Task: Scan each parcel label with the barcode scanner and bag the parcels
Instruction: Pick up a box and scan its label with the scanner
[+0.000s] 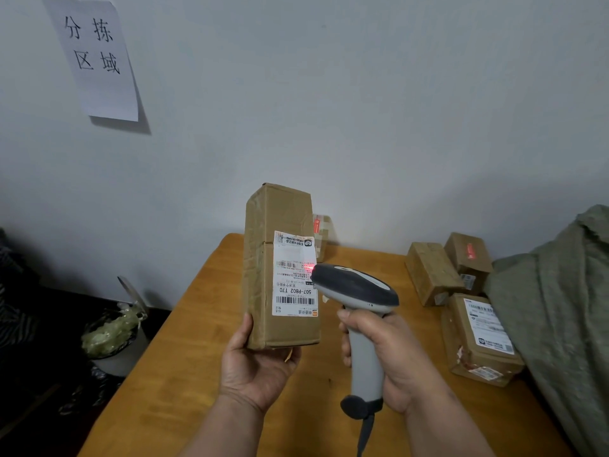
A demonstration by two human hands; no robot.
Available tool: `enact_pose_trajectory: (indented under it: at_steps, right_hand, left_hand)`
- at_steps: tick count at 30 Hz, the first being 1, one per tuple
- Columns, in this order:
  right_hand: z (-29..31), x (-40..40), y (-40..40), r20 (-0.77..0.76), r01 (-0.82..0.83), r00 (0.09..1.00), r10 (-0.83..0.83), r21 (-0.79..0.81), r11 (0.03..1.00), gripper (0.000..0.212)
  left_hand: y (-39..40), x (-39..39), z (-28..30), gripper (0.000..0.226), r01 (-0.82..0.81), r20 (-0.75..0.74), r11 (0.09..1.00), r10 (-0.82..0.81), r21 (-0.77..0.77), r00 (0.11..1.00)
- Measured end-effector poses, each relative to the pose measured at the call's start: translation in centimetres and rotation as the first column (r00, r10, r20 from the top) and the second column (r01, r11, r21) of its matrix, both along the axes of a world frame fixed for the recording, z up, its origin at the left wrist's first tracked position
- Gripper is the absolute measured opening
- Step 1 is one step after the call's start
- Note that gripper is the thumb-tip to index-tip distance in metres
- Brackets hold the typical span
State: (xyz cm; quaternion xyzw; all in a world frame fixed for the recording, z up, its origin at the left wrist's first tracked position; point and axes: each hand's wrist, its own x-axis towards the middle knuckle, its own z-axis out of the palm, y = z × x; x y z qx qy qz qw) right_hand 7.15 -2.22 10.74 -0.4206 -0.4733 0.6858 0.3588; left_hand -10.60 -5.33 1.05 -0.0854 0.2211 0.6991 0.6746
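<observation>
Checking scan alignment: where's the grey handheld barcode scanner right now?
Head view, centre-right: the grey handheld barcode scanner is gripped in the right hand, its nose almost touching the white shipping label on the tall brown cardboard parcel.

The near and middle of the wooden table (184,341) lie bare, giving open passage under and between the hands. The upright parcel (280,265) held in the left hand (257,364) blocks the centre; the scanner (356,291) in the right hand (392,354) sits just beside its label. On the right, three cardboard boxes (431,273) cluster against a green sack (560,308) that walls off that edge. Left of the table stands a lined bin (112,338).
</observation>
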Motion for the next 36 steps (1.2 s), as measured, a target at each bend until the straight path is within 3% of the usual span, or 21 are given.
enact_pose_trajectory:
  at_steps: [9,16,22,36]
  right_hand:
    - [0.0,1.5,0.0,-0.010,-0.009,1.000,0.009,0.012,1.000,0.028]
    - [0.2,3.2,-0.6,-0.004,-0.018,1.000,0.018,0.012,1.000,0.029]
    - [0.5,4.9,-1.5,-0.031,-0.024,0.999,0.025,0.039,0.999,0.014]
    - [1.0,6.4,-5.7,0.078,0.006,0.997,-0.008,0.032,0.999,0.040]
  left_hand:
    - [-0.3,1.4,0.0,0.042,-0.013,-0.035,1.000,0.012,-0.021,0.999]
    - [-1.0,3.0,0.4,0.052,-0.032,-0.045,0.999,0.031,-0.033,0.998]
    - [-1.8,4.5,0.5,0.051,-0.026,-0.040,0.999,0.026,-0.021,0.999]
    - [-3.5,4.8,1.4,0.058,-0.035,0.033,0.999,0.034,0.003,0.999]
